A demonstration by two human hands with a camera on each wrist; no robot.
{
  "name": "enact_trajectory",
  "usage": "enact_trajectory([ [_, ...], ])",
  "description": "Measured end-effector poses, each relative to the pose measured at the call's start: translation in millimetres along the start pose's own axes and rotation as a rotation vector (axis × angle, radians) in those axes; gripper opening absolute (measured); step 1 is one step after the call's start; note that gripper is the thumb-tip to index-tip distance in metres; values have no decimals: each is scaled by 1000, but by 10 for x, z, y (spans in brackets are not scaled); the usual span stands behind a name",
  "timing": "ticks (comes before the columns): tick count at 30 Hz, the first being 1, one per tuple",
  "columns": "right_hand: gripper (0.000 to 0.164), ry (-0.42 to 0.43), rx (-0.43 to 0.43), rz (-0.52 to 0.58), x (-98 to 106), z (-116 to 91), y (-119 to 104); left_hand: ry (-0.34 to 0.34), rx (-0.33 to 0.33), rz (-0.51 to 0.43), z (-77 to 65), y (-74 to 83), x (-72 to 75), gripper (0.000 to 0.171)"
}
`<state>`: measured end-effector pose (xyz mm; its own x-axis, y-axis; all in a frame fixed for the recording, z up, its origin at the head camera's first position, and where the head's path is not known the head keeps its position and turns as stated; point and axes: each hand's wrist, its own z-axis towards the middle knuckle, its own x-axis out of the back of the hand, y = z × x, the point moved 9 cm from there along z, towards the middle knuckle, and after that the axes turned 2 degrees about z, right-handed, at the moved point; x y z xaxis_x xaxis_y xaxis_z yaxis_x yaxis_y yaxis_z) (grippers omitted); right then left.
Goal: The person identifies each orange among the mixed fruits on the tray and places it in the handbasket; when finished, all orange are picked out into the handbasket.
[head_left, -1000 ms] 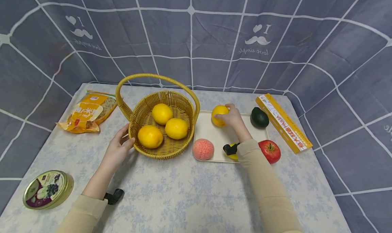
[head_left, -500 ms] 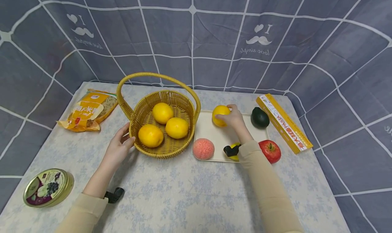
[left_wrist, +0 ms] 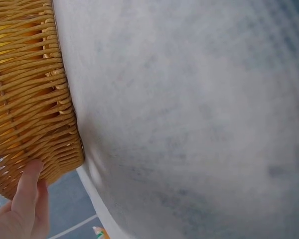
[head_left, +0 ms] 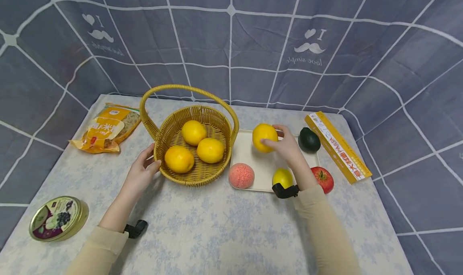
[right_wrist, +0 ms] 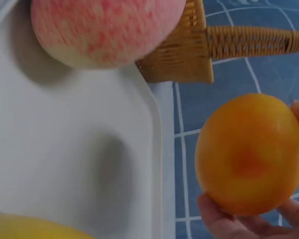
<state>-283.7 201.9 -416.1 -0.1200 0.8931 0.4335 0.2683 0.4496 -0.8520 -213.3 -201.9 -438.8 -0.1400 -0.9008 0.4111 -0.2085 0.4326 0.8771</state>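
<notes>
My right hand [head_left: 287, 144] holds a round yellow-orange fruit [head_left: 265, 138] between thumb and fingers. In the right wrist view this fruit [right_wrist: 251, 154] is raised off the white tray [right_wrist: 74, 114], and its shadow falls on the tray. My left hand [head_left: 142, 170] rests at the left side of a woven basket [head_left: 195, 182] with an arched handle. In the left wrist view its extended fingers [left_wrist: 27, 186] touch the outer wall of the basket [left_wrist: 30, 99]. Inside the basket lie similar yellow-orange fruits [head_left: 211, 150].
A pink peach [head_left: 241, 176], a yellow fruit [head_left: 283, 178] and a dark green avocado [head_left: 309, 140] are on the tray. A red fruit [head_left: 323, 179] sits by its right side. Around stand a pasta box [head_left: 338, 146], an orange food bag [head_left: 106, 128] and a round tin [head_left: 58, 218].
My right hand has lifted the yellow-orange fruit from the tray, uncovering more of the yellow fruit below the wrist. My left hand stays at the basket; the head view has shifted slightly.
</notes>
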Motion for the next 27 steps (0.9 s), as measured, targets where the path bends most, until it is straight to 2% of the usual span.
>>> enact_trajectory([
  [5, 79, -79, 92, 58, -117, -227, -55, 0, -4, -22, 4, -2, 7, 67],
  [12, 71, -292, 315, 106, -424, -505, -306, 0, -14, -47, -2, 9, 8, 67],
  [14, 71, -342, 352, 131, -524, -578, -392, -2, -13, -44, -6, 10, 8, 67],
  [20, 73, -411, 376, 145, -839, -680, -572, -9, -15, -55, -15, 19, -1, 67],
  [24, 75, -419, 348, 107, -1050, -662, -630, -11, -10, -54, -15, 13, -3, 67],
  [27, 77, -397, 363, 56, -1164, -638, -714, -11, -5, -52, -13, 1, 3, 67],
])
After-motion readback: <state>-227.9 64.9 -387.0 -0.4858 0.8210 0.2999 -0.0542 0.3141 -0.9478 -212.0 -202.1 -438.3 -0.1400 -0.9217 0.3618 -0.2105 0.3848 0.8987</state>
